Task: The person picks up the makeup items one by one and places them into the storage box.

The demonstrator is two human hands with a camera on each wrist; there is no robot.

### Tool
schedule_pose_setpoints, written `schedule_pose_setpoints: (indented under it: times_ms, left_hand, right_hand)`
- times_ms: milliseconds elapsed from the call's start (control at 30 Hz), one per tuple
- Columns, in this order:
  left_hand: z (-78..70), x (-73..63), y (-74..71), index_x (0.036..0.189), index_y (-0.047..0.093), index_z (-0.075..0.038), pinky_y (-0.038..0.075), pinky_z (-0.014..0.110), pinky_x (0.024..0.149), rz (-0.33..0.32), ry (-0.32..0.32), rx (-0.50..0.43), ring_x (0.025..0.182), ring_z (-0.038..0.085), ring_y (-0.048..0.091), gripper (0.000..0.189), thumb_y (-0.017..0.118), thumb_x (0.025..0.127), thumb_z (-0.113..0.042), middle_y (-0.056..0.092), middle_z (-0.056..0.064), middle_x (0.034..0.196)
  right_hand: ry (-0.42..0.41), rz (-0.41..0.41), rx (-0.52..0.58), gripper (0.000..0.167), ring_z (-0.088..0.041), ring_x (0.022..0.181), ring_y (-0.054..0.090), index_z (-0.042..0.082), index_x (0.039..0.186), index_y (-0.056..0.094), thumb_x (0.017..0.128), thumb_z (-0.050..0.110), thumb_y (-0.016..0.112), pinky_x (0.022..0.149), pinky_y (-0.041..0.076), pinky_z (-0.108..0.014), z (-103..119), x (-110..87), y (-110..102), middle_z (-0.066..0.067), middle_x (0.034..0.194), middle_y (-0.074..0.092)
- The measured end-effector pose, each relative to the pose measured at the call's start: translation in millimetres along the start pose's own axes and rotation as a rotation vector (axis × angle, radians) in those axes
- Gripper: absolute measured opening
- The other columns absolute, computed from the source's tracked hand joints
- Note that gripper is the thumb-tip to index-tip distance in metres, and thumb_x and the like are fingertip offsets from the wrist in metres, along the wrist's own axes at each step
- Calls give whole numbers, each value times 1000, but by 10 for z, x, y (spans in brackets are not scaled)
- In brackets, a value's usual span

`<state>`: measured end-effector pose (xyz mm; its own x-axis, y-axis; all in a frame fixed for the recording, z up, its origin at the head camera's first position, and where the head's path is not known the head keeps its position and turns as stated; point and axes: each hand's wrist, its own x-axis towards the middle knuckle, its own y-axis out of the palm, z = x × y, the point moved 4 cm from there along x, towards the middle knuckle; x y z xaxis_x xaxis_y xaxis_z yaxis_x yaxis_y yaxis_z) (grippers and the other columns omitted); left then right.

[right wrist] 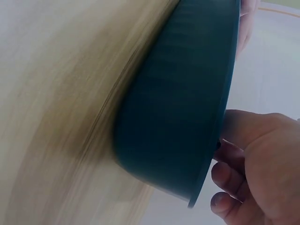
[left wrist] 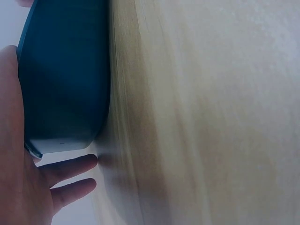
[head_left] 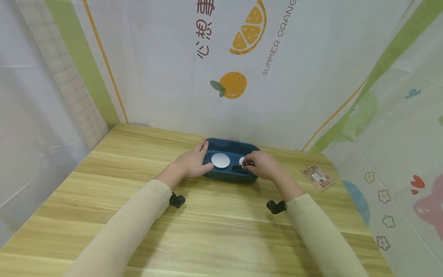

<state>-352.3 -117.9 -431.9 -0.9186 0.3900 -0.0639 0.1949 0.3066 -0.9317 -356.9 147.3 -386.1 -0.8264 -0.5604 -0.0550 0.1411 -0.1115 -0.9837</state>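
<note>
A dark blue oblong basin (head_left: 230, 177) stands on the wooden table near the back. My left hand (head_left: 194, 161) rests at its left end, the thumb over the near rim. In the left wrist view, two straight fingers (left wrist: 70, 171) stick out beyond the end wall. Inside lies a white round disc-like thing (head_left: 220, 160), near that thumb. Reaching over the basin's right end, my right hand (head_left: 263, 164) pinches a short black object (head_left: 238, 168) whose kind I cannot tell. Partly hidden by its fingers is a smaller white round thing (head_left: 241, 161).
To the right on the table (head_left: 221, 231) lies a brown patterned square card (head_left: 317, 177). Behind the basin hangs a white cloth (head_left: 166, 88) with orange prints, and more cloth hangs at both sides. A black wrist mount (head_left: 177, 200) is on each forearm.
</note>
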Motion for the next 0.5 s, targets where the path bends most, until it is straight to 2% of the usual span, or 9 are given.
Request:
schedule_pose_setpoints:
  times_ms: [200,500]
  left_hand:
    - [17,31,16,177,2,-4,47,35,58,5,-7,-2,124,41,73,101,45,102,-55,-4,16,187]
    - [2,10,3,177,1,-4,46,33,57,11,-6,-3,128,42,71,101,44,102,-55,-6,14,187]
  right_hand:
    - [-24,19,-36,10,-25,109,69,18,108,84,105,20,75,97,58,-48,-10,8,20,-1,112,80]
    - [-26,26,-52,12,-26,106,70,12,111,84,103,16,76,98,58,-49,-56,31,42,-5,111,80]
